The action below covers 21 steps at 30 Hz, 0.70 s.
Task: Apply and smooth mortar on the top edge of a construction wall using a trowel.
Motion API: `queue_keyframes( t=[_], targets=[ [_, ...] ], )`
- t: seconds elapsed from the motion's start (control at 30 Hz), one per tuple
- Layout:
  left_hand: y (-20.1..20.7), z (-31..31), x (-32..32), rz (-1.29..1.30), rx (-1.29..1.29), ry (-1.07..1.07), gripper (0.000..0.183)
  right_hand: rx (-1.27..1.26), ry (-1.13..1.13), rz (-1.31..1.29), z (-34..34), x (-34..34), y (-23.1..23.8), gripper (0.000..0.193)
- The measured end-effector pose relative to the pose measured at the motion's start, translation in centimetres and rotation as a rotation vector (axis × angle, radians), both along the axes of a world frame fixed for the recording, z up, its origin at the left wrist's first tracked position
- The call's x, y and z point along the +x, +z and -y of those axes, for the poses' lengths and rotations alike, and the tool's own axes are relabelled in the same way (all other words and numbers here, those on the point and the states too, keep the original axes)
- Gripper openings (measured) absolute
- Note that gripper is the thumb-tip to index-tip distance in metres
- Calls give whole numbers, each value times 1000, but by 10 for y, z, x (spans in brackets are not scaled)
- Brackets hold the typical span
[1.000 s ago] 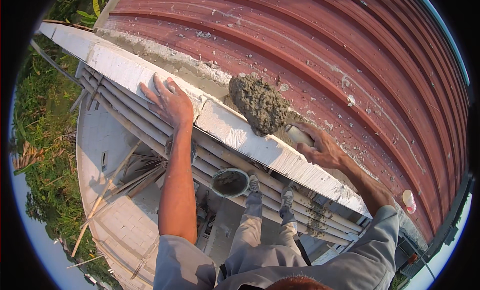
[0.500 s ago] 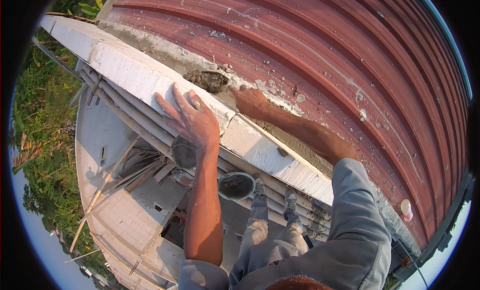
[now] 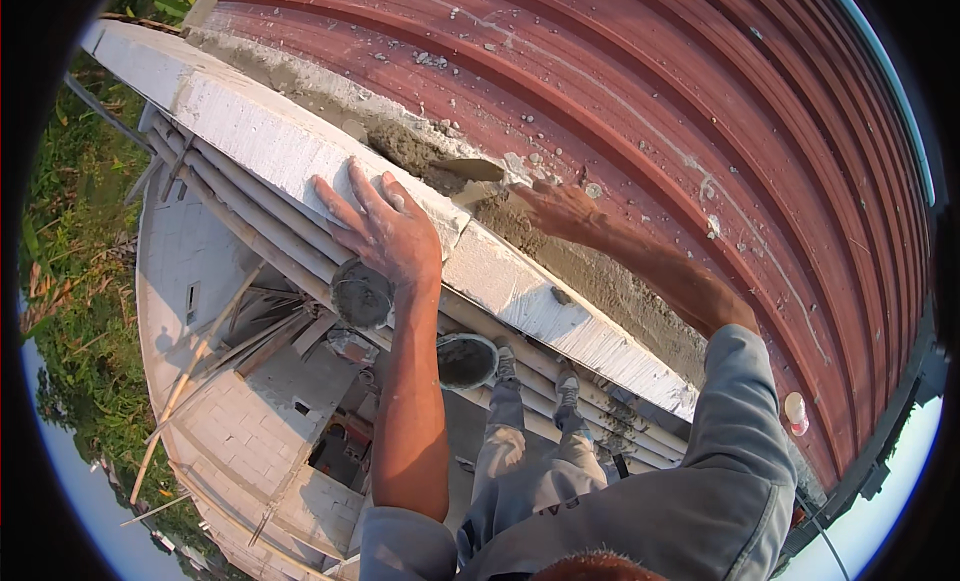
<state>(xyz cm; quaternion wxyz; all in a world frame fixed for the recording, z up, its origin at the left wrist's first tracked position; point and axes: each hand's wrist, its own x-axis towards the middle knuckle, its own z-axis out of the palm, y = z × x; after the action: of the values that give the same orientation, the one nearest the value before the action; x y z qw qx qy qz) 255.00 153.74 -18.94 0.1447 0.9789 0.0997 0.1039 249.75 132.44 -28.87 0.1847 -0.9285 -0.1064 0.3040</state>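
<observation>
My left hand (image 3: 390, 233) lies with fingers spread on the white block wall (image 3: 255, 116), near a joint between two blocks. Across the wall top, my right hand (image 3: 562, 213) is closed round a trowel (image 3: 470, 169), whose handle is mostly hidden by the fingers. Its metal blade points left, beside a lump of wet grey mortar (image 3: 400, 146). The mortar sits in the gap between the blocks and the red metal roof (image 3: 640, 101). More grey mortar (image 3: 520, 226) runs along that gap under my right hand and forearm.
Below the wall, two mortar buckets, one round (image 3: 336, 303) and one wider (image 3: 468, 337), stand by bamboo poles (image 3: 230, 206) where my feet are. Mortar crumbs dot the roof, and a white cup (image 3: 796, 411) lies at its right. A drop to lower walls opens at left.
My right hand has moved right, away from the mortar lump, and the trowel blade now shows flat above the gap. My left hand stays on the wall.
</observation>
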Motion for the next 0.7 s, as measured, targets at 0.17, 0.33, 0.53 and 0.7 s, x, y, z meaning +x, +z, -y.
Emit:
queue_keyframes(
  t=[0.17,0.33,0.53,0.7],
  targets=[
    [2,-1,1,-20,12,14,48,141,-86,147,31,-33,1,55],
    [0,1,1,11,-1,4,47,174,-188,307,39,57,8,46],
    [-5,-3,2,47,81,-34,47,203,-45,-59,-31,197,38,41],
    [5,8,3,-46,22,-1,48,-78,87,-196,-57,201,36,41]
  ],
)
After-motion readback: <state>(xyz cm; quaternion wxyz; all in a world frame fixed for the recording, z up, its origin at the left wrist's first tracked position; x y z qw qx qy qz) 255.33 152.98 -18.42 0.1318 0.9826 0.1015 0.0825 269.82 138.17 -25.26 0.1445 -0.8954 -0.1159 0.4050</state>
